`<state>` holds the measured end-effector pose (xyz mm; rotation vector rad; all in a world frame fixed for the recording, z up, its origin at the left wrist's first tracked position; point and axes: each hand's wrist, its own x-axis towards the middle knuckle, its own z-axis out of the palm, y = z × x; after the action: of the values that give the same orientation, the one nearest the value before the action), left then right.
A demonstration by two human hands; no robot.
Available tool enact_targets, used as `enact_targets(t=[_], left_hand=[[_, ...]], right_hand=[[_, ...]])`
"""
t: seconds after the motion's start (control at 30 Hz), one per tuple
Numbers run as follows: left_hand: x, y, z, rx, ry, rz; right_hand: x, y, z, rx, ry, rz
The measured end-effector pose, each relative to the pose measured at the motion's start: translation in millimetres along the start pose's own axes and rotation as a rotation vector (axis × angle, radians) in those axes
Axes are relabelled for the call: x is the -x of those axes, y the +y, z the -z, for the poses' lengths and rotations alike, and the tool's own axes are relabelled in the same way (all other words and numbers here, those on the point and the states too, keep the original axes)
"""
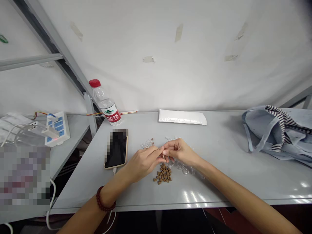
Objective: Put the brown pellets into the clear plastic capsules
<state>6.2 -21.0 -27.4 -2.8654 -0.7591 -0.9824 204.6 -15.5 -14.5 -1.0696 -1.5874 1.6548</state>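
My left hand (144, 161) and my right hand (181, 152) meet above the middle of the table (219, 139). Their fingertips are pinched together around a small, shiny, clear-looking item, mostly covered by the fingers. A loose pile of brown kibble-like pieces (164, 174) lies just below the hands on the near side. Beyond my left fingers sit small clear pieces (147, 144) with copper-coloured bits. More clear rounded pieces (185, 171) lie beneath and beside my right wrist, partly hidden by it.
A phone (117, 149) with a cable plugged in lies left of the hands. Behind it stands a red-capped water bottle (109, 110). A white flat packet (182, 117) rests near the wall. At right is a blue cloth bag (263, 130); at far left, a power strip (59, 128).
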Motion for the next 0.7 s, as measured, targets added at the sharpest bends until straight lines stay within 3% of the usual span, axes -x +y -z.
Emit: enact_targets(t=[0.17, 0.4, 0.47, 0.6, 0.7], left_hand=[[0.5, -1.3, -3.4, 0.048, -0.037, 0.011], [-5.0, -7.4, -1.5, 0.269, -0.058, 0.182], [-3.9, -11.1, -1.2, 0.236, -0.054, 0.201], [-0.4, -17.9, -1.1, -0.001, -0.148, 0.168], [0.0, -19.5, -1.1, -0.156, -0.223, 0.139]], right_hand=[[-2.1, 1.2, -1.7, -0.02, -0.01, 0.005], [-6.7, 0.5, 7.7, 0.172, -0.052, 0.077], [-8.0, 0.6, 14.2, 0.277, 0.025, 0.076], [-11.7, 3.3, 31.9, 0.508, 0.341, 0.135], [-14.7, 7.7, 43.6, 0.651, 0.392, 0.224]])
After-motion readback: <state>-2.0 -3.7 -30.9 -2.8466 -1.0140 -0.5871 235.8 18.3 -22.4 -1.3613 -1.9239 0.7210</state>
